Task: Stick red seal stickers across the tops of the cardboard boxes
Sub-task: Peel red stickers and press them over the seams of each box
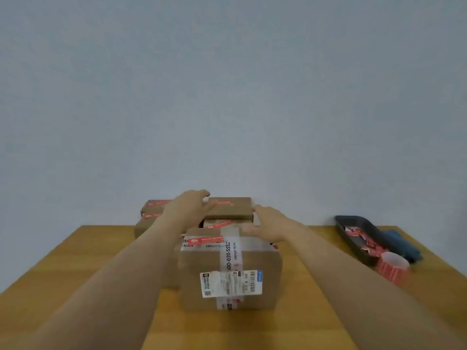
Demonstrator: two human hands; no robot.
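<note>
Flat box (231,207) between left hand (190,203), right hand (268,222)

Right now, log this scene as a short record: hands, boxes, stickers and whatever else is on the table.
left hand: open, reaching over the back boxes
right hand: open, fingers at the flat top box
front box: red seal sticker on top, white shipping label on its near face
black tray: table's right edge, holds red stickers
sticker roll: red, beside the tray
table: wooden
</note>
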